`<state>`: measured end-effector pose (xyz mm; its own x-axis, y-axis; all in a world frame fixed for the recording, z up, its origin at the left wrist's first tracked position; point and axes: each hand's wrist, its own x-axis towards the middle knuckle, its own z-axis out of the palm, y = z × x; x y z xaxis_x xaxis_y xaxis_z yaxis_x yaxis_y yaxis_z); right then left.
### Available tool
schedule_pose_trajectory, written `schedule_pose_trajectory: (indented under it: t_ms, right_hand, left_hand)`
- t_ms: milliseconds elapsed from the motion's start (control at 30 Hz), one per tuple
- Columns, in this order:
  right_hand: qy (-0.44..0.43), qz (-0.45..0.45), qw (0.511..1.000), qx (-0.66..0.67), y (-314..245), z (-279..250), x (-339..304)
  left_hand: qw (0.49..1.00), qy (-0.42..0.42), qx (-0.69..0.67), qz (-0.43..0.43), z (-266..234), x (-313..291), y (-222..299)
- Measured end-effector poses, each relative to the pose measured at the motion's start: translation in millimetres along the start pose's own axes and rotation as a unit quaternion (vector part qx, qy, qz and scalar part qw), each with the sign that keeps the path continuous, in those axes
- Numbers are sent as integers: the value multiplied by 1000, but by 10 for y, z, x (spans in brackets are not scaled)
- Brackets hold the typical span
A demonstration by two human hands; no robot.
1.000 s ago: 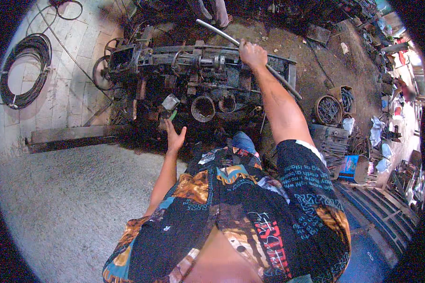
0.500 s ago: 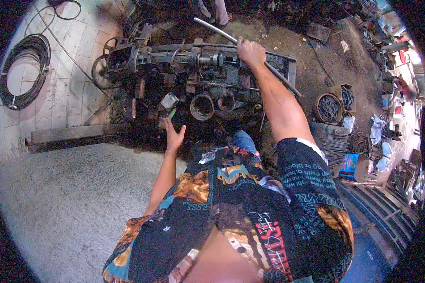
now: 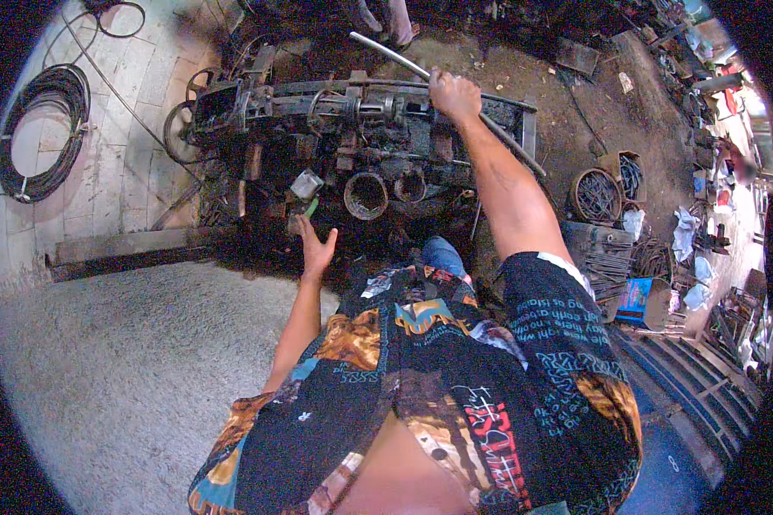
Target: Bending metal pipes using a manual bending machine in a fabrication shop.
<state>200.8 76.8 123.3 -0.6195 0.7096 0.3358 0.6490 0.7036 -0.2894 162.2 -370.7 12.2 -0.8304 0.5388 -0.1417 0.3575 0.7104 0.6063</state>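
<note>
My right hand (image 3: pixel 457 94) is closed round a long metal rod (image 3: pixel 391 57), which slants over a dark, greasy machine (image 3: pixel 378 154). The rod's bright end points up and left, and its darker end passes beside my forearm. My left hand (image 3: pixel 316 251) is open, thumb apart from the fingers, at the machine's near side. Its fingertips are close to a small green piece (image 3: pixel 311 208); whether they touch a lever or knob there cannot be made out. Above that is a pale, box-like part (image 3: pixel 307 183). A round, rusty cup-shaped opening (image 3: pixel 366 196) lies right of it.
A coil of black cable (image 3: pixel 43 133) lies on pale tiles at left. A spoked wheel (image 3: pixel 179 131) adjoins the machine. A beam (image 3: pixel 137 247) edges the concrete. At right are a round basket of scrap (image 3: pixel 597 196), metal rods (image 3: pixel 605 262) and a blue box (image 3: pixel 642 302). Someone's foot (image 3: pixel 401 33) shows at the top.
The picture has shifted very slightly. Both hands keep nearly the same places, and the rod stays in my right hand.
</note>
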Motion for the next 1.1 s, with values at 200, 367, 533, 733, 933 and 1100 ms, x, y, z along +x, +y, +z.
schedule_pose_trajectory:
  t_ms: [200, 367, 533, 733, 933, 1100]
  right_hand:
    - [-5, 18, 1000, 17, 0, 53, 26]
    - [-31, 30, 999, 17, 4, 36, 31]
    - [-17, -8, 1000, -2, 64, 107, 33]
    - [-64, -18, 998, 5, -17, -96, 23]
    - [-121, 52, 991, 15, -51, -147, 56]
    - [-98, 32, 995, 18, 42, 10, 42]
  left_hand:
    - [1000, -4, 3, -19, -12, 9, 66]
    - [1000, -4, -16, -15, -16, -6, 73]
    - [1000, -6, -10, -20, -8, -1, 69]
    - [999, 31, 11, -23, 25, -4, 65]
    - [994, 101, 20, -44, -26, 145, 129]
    - [988, 129, 75, -27, -127, 289, 197]
